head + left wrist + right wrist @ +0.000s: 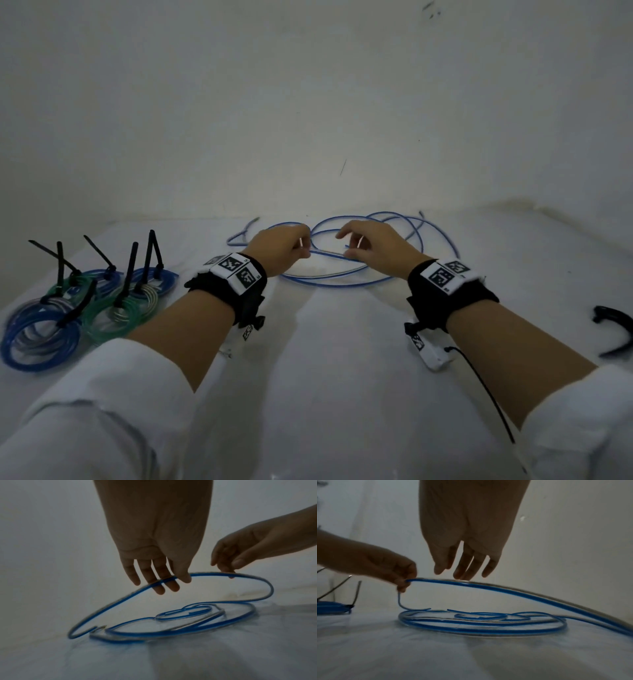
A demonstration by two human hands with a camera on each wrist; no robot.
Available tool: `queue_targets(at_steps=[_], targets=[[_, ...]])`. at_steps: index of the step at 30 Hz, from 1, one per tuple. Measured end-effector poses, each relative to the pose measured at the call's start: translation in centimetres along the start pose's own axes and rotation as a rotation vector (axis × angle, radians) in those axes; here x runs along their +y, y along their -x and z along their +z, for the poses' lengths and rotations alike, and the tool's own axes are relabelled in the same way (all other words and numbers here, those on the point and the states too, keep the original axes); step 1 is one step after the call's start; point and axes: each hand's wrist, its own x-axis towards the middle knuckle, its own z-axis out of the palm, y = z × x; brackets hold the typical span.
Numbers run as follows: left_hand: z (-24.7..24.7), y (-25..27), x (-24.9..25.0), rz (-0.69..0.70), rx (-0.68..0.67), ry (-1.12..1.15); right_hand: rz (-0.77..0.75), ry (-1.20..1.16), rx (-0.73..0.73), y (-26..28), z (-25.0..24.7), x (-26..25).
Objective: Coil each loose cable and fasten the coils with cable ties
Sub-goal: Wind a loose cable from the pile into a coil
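A long blue cable (342, 281) lies in loose loops on the white table, in front of both hands. My left hand (291, 243) pinches a raised strand of it between thumb and fingers; the left wrist view shows the cable (214, 574) crossing under the thumb. My right hand (373, 246) hovers just to the right. Its fingers (464, 566) hang fairly straight, with the tips touching the top of the same raised strand (505, 589) and the thumb apart. One cable end (253, 221) lies at the far left of the loops.
Several tied blue and green coils (85, 301) sit at the left, with black cable-tie tails (130, 270) sticking up. A loose curved black cable tie (616, 325) lies at the right edge. A white wall (308, 120) stands close behind the table.
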Motion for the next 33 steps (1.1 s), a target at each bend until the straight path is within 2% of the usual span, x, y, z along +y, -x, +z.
queue_targets(at_steps=[3, 5, 7, 9, 11, 15, 18, 19, 21, 24, 26, 27, 30, 33], targets=[[-0.5, -0.2, 0.0, 0.023, -0.009, 0.012, -0.001, -0.098, 0.215, -0.4, -0.1, -0.4], [-0.7, 0.1, -0.7, 0.009, -0.052, -0.024, 0.052, -0.208, 0.262, -0.2, -0.7, -0.3], [-0.7, 0.4, -0.8, 0.033, -0.036, -0.018, 0.075, -0.212, 0.123, 0.2, -1.0, -0.7], [-0.7, 0.4, -0.1, 0.079, 0.038, 0.010, 0.037, -0.108, -0.047, 0.2, -0.4, -1.6], [-0.9, 0.2, 0.8, 0.112, 0.094, 0.049, -0.014, -0.025, -0.050, 0.0, 0.4, -2.2], [-1.8, 0.2, 0.1, 0.055, 0.074, 0.068, -0.069, -0.020, 0.241, 0.0, -0.4, -1.8], [-2.4, 0.8, -1.8, -0.066, -0.020, 0.037, 0.072, -0.053, 0.459, 0.1, -2.0, 0.0], [-2.4, 1.1, -2.3, -0.097, -0.043, 0.047, 0.113, -0.029, 0.496, 0.1, -2.5, 0.6], [-2.5, 1.5, -2.6, -0.115, -0.060, 0.076, 0.144, 0.103, 0.470, 0.3, -2.8, 1.0], [-2.3, 1.4, -1.5, -0.064, -0.033, 0.111, 0.016, 0.355, 0.388, 0.4, -2.2, -0.3], [-2.3, 1.2, -0.6, -0.034, 0.012, 0.157, -0.149, 0.384, 0.411, 0.1, -1.4, -1.1], [-2.3, 1.1, -0.3, -0.029, 0.038, 0.194, -0.182, 0.366, 0.448, 0.0, -1.2, -1.3], [-2.3, 1.3, -0.6, -0.061, 0.095, 0.328, -0.066, 0.230, 0.549, -0.2, -1.4, -0.9], [-2.3, 1.7, -1.5, -0.085, 0.045, 0.384, 0.118, 0.136, 0.595, 0.1, -2.3, -0.1]])
